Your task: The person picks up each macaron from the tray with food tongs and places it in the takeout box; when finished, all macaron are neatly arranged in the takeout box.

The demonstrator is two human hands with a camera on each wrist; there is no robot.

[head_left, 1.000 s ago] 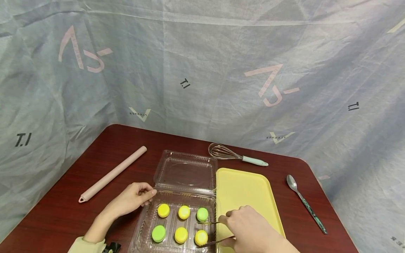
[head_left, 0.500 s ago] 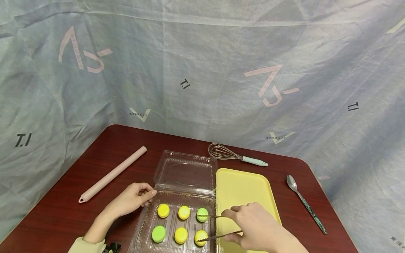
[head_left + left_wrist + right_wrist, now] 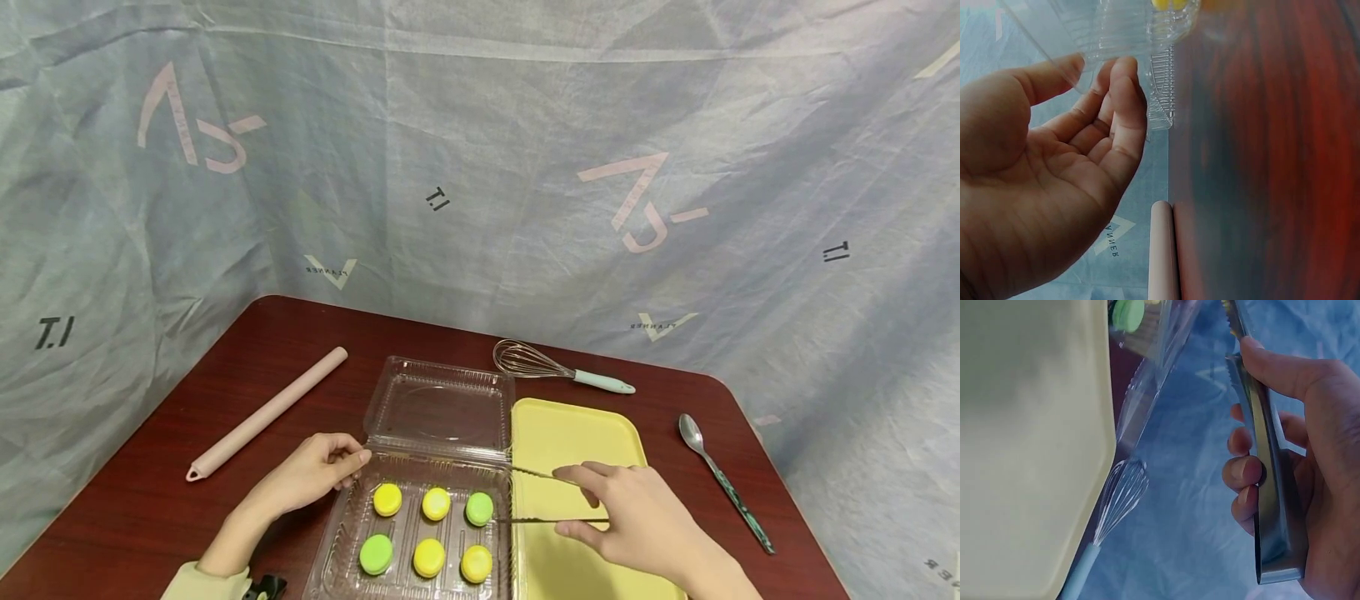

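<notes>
In the head view my left hand pinches the left rim of a clear plastic container between thumb and fingers. Its hinged lid lies folded back. Two rows of macarons sit inside, among them a green macaron and a yellow macaron on the right side. My right hand grips a pair of metal tongs over the yellow tray. The tongs' arms are spread, their tips reaching the container's right edge with nothing between them.
Behind the tray lies a whisk with a pale green handle. A metal spoon is at the right, a pink rolling pin at the left. A grey-blue cloth hangs behind the table.
My right hand has moved right and away from me with the tongs, pulling their tips back from the two right-hand macarons. My left hand and the macarons stay as they were.
</notes>
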